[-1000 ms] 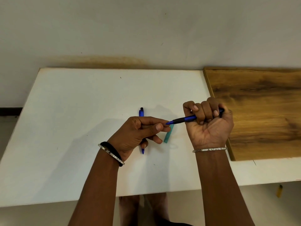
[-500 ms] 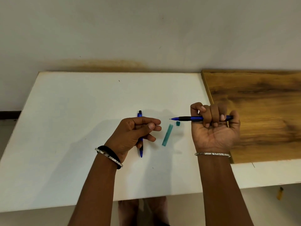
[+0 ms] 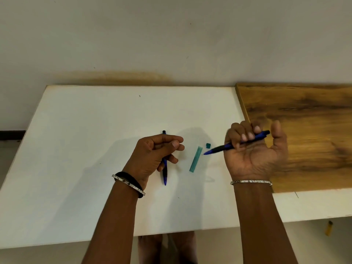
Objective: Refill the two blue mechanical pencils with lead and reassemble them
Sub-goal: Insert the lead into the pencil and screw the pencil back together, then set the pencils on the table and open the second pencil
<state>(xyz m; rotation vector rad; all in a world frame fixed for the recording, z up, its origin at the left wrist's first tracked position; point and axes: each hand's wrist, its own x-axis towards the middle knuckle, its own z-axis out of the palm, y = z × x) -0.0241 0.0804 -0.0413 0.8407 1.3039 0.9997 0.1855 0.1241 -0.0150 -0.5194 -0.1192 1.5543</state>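
The right hand [image 3: 253,149], palm up at centre right of the frame, curls its fingers round a blue mechanical pencil [image 3: 219,149]. The pencil's glossy barrel is mostly hidden behind those fingers. Its black grip and pointed tip slant down-left, and its clicker end pokes out near the raised, motion-blurred thumb.

The left hand [image 3: 158,155] is closed at mid-frame, thumb pressed to forefinger. Anything as thin as a lead between them is too small to make out.

Under it the second blue pencil [image 3: 165,174] lies on the matte white counter [image 3: 76,149], its middle covered by the hand.

Between the hands lie a slim, translucent teal lead tube [image 3: 195,159] and, just beside its upper end, a small teal cap [image 3: 208,145].

A grained wooden board [image 3: 304,140] fills the right, cut off by the frame edge.
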